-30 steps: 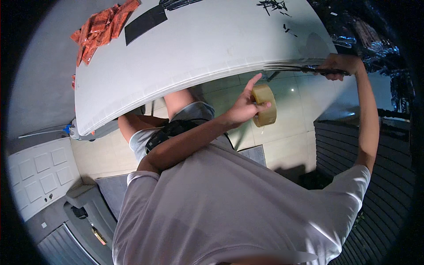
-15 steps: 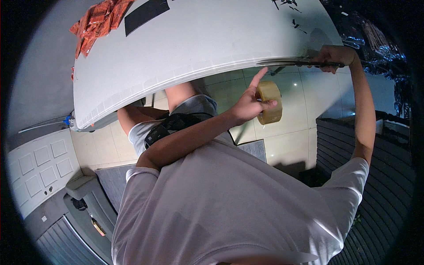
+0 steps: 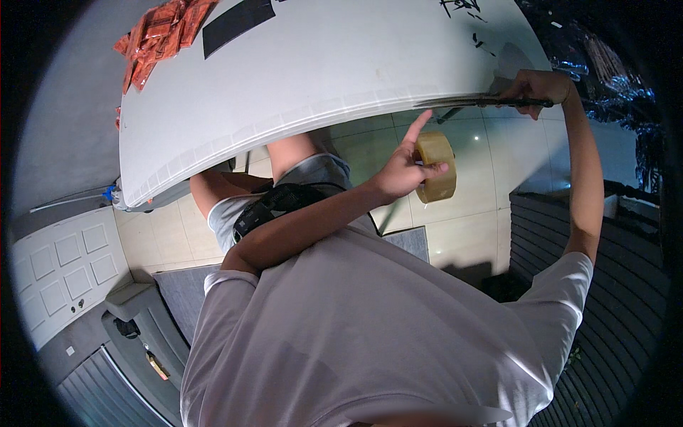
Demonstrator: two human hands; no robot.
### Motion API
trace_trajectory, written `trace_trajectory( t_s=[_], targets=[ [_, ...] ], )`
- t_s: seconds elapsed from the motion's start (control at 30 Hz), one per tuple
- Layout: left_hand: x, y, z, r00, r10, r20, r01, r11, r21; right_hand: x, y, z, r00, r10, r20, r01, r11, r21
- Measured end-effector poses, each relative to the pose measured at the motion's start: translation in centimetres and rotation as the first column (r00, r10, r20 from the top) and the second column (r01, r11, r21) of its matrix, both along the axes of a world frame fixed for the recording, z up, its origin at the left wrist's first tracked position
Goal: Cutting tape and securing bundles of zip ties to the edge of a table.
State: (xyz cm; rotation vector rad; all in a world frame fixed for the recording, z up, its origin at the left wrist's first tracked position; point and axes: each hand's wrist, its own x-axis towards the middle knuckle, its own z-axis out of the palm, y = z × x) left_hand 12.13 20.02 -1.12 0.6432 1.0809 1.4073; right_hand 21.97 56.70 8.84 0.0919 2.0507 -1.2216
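My left hand [image 3: 403,173] is closed round a roll of clear yellowish packing tape [image 3: 438,168], below the near edge of the white table [image 3: 320,57]. Its index finger stretches up toward the table edge, close to the tip of a pair of scissors, and the thumb lies against the roll. At the right end of the table my right hand [image 3: 539,88] grips the dark handles of the scissors [image 3: 469,102]. The blades point left along the table edge. Whether they touch the table or any tape I cannot tell.
Orange plastic packets [image 3: 160,37] lie at the table's far left, beside a flat black rectangle [image 3: 238,25]. Small black strips [image 3: 464,8] are scattered at the far right. Faint squares run along the near edge. A grey sofa [image 3: 153,327] stands at lower left, and shiny dark plastic [image 3: 605,71] at right.
The scissors, smeared at first, now show more sharply. Both hands have hardly shifted, and the tape roll stays in my left hand.
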Motion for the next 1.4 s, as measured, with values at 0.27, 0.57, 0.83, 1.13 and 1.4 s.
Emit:
trace_trajectory(
  t_s=[0.27,0.57,0.83,1.13,1.4],
  targets=[
    [-0.1,0.1,-0.5,1.0,0.013,-0.006,-0.012,0.999,0.048,0.0,-0.3,1.0,0.999,-0.021,0.024,0.017,0.988,0.153],
    [0.2,-2.4,-0.8,0.99,-0.092,-0.109,0.098,0.994,0.054,-0.2,-0.6,2.0,0.997,0.079,0.011,-0.079,0.97,0.228],
    [0.6,-4.9,-0.2,0.957,-0.254,-0.139,0.256,0.967,0.003,0.3,0.2,6.5,0.953,-0.072,-0.296,0.208,0.862,0.462],
    [-0.4,-4.0,0.8,0.983,-0.148,-0.112,0.163,0.978,0.132,-7.0,-0.7,-2.2,0.56,0.411,-0.719,0.468,0.559,0.684],
    [-0.8,-3.5,0.9,0.984,-0.115,-0.136,0.134,0.981,0.142,-3.0,-16.7,-1.5,0.63,-0.214,-0.746,0.561,0.79,0.247]
  ],
)
